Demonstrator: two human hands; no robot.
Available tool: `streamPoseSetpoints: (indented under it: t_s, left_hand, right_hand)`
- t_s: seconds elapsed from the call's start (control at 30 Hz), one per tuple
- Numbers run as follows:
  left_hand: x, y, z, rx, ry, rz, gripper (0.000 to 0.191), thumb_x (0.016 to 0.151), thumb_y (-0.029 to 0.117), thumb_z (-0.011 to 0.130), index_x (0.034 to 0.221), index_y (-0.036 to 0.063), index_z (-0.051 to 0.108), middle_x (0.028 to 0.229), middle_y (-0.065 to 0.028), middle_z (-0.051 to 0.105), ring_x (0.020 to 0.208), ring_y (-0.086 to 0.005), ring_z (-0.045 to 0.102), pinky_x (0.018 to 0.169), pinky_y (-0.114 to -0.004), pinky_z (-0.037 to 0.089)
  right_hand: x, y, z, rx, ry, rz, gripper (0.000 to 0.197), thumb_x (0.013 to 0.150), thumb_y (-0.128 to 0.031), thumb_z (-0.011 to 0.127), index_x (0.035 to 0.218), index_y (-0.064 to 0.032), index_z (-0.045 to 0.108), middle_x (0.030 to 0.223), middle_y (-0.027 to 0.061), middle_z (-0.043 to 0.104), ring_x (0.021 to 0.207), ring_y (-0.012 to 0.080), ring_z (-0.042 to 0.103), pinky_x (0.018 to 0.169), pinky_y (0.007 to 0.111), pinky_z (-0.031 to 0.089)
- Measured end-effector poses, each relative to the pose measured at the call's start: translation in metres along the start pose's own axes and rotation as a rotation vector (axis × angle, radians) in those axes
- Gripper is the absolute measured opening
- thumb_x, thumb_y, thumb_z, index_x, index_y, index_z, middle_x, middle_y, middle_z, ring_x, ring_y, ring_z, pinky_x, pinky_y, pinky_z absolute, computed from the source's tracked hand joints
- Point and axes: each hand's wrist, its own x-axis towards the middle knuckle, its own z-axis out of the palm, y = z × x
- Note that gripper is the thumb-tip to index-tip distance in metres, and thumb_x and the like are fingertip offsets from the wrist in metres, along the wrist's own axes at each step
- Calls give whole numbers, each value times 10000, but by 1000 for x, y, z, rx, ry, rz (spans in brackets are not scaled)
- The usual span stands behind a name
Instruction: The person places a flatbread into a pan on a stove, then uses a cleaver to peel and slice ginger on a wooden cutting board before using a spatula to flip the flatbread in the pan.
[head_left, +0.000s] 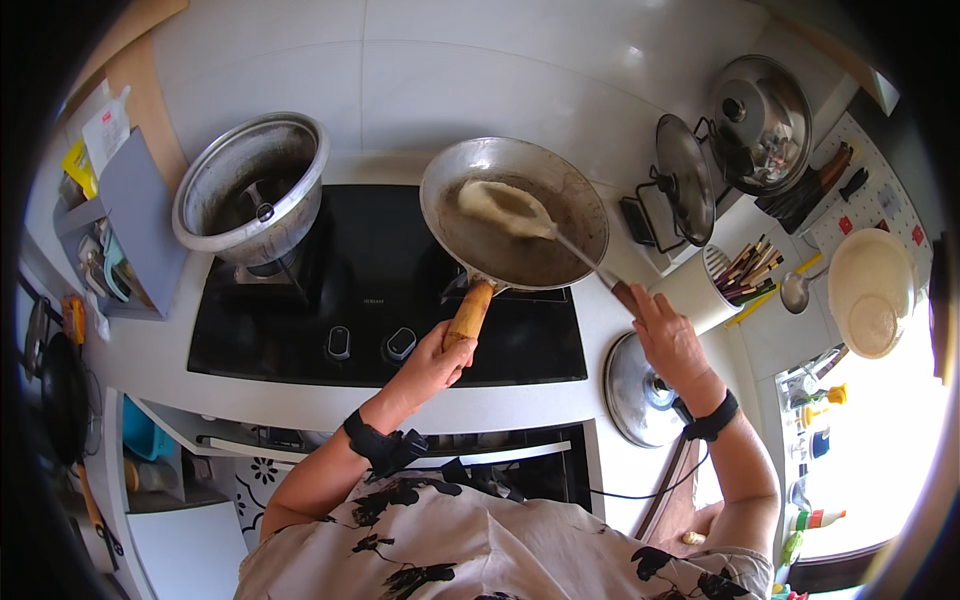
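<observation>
My left hand is closed around the wooden handle of a metal wok. The wok is over the right side of the black gas cooktop, its bowl tilted toward me. In my right hand is a long metal cooking utensil with a brown handle, reaching over the wok's right rim. Inside the wok, a pale, soft mass of food lies against the utensil's far end and hides its head, so I cannot tell whether it is a spatula or a ladle.
A deep metal pot stands on the left burner. To the right are a metal lid, a white holder with several chopsticks, and lids on a rack. A grey organizer stands left. A drawer is pulled out below.
</observation>
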Motion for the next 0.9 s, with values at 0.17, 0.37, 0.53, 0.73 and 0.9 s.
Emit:
streamPoseSetpoints:
  t_s: [0.17, 0.37, 0.53, 0.73, 0.9]
  left_hand:
    - [2, -2, 1, 1, -11, 10, 361, 916, 274, 526, 1155, 26, 414, 777, -18, 497, 509, -30, 374, 432, -168, 300]
    - [2, -3, -1, -5, 8, -8, 392, 909, 278, 540, 1176, 21, 411, 776, -15, 499, 500, -29, 370, 424, -168, 297]
    - [4, -4, -2, -11, 5, 9, 430, 896, 302, 560, 1187, 21, 415, 773, -15, 502, 500, -30, 371, 420, -169, 294]
    - [5, -6, -1, -27, -7, 22, 436, 896, 304, 561, 1195, 23, 414, 772, -16, 505, 500, -32, 373, 422, -168, 295]
    - [3, -5, -2, -18, 5, 14, 436, 897, 305, 557, 1198, 25, 414, 770, -15, 507, 500, -33, 374, 423, -169, 297]
  right_hand:
    - [-12, -11, -8, -59, 51, -28, 537, 810, -20, 564, 1311, -16, 369, 878, 160, 511, 751, 319, 591, 659, 372, 514]
    - [18, 11, -25, -320, -8, -84, 566, 753, 58, 514, 1296, -43, 388, 929, 150, 492, 744, 304, 612, 612, 377, 520]
    - [49, 9, -54, -534, -103, -192, 587, 761, 56, 511, 1321, -67, 385, 931, 138, 468, 748, 259, 604, 657, 330, 519]
    - [52, 6, -53, -554, -142, -193, 602, 745, 65, 532, 1315, -77, 398, 932, 132, 469, 760, 252, 603, 659, 333, 518]
    - [40, 5, -51, -509, -140, -188, 558, 754, 29, 545, 1287, -72, 411, 948, 131, 484, 758, 256, 619, 646, 336, 529]
